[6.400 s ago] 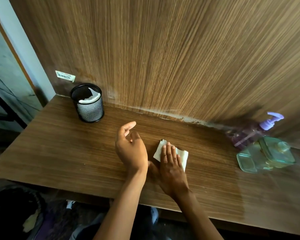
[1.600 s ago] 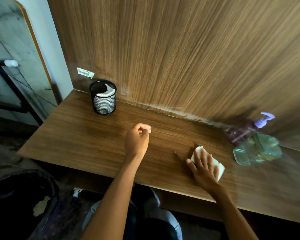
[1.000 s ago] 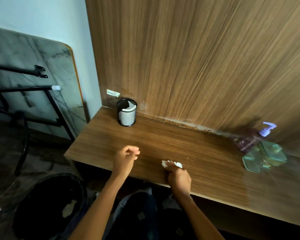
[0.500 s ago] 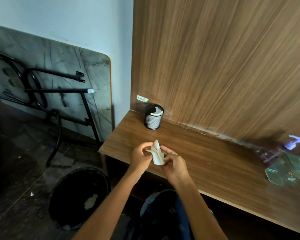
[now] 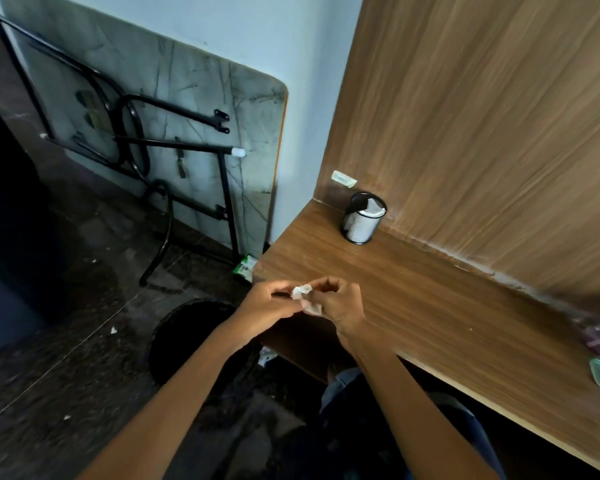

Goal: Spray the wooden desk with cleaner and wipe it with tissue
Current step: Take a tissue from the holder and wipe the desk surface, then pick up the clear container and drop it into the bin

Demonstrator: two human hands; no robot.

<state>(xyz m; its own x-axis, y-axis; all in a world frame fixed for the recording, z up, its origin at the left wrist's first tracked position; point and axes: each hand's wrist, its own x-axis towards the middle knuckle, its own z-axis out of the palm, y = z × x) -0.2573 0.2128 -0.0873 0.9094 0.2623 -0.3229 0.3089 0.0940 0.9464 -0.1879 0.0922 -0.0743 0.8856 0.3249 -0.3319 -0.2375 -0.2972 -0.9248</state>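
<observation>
1. Now pinching tissue [image 5: 302, 295] into a small wad, left hand [image 5: 269, 306] and right hand [image 5: 342, 306] both curled round it.
2. Held at the worktop's [image 5: 430, 306] front-left corner, just beside and above the floor bin [image 5: 184, 329].
3. Probably balled tight for binning; wiping seemingly done.

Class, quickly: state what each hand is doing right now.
Left hand: pinching the crumpled tissue.
Right hand: gripping the same tissue.

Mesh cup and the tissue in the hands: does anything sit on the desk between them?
No. In the head view only bare desk wood lies between the mesh cup and the crumpled tissue, pinched by left hand and right hand.
</observation>
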